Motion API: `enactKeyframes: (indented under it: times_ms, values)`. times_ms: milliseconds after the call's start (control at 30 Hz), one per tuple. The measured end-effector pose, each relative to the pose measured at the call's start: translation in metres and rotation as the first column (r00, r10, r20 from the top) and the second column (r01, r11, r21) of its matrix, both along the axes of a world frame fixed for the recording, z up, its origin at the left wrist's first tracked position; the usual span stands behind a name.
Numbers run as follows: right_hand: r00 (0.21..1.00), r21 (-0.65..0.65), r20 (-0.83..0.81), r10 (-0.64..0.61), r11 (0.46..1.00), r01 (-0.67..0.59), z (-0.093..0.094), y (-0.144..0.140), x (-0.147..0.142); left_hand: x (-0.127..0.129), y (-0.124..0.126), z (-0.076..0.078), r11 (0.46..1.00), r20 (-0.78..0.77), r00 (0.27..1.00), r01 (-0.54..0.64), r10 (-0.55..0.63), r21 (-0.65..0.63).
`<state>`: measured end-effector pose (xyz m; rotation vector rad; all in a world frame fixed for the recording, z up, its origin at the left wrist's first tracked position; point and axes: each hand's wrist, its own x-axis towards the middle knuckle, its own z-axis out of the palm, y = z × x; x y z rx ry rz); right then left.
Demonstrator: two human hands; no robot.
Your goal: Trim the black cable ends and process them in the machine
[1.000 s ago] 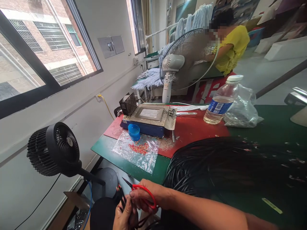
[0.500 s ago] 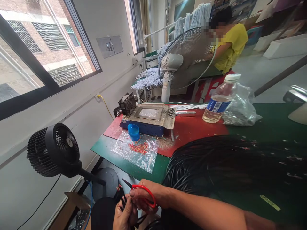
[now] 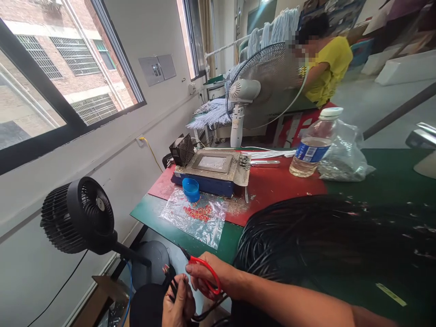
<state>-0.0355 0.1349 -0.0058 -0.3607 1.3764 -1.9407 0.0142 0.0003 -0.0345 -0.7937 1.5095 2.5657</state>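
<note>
Black slim cables [image 3: 173, 287] in left grip [image 3: 177, 300], likely light, bendy, best pinched near ends; right grip [image 3: 218, 265] holds red-handled metal scissors [image 3: 217, 279].

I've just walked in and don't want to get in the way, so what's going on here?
The person's right hand holds red-handled scissors, while the left hand grips a few thin black cables. The scissor blades are clear of the cable ends. A large bundle of black cables lies on the table by the right forearm. Farther along, small red and yellowish pieces lie on a clear plastic bag, with a blue cup nearby.
</note>
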Motion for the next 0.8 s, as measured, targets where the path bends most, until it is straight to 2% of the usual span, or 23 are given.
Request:
enactKeyframes:
  times_ms: [233,400,500,667,800]
  values:
    - [0.998,0.012,-0.051,-0.027,1.000,0.028,-0.010,-0.003,0.002,0.001,-0.002,-0.005,0.999,0.031,0.999,0.011,-0.010,-0.051]
    - [0.996,0.071,-0.083,-0.018,0.997,0.024,-0.013,-0.003,0.003,0.000,0.000,-0.003,0.999,0.012,0.999,-0.036,0.036,-0.021]
    - [0.994,0.055,-0.112,-0.008,0.998,0.014,-0.012,-0.003,0.003,0.000,0.000,-0.002,0.998,0.037,0.997,-0.066,0.066,-0.015]
    - [0.999,0.004,-0.030,-0.022,1.000,0.022,-0.008,-0.003,0.001,0.000,-0.001,-0.001,0.999,-0.013,0.999,0.032,-0.032,-0.002]
    - [1.000,0.001,-0.018,-0.020,1.000,0.021,-0.004,-0.002,0.001,0.001,0.000,0.000,1.000,-0.012,1.000,0.023,-0.022,0.009]
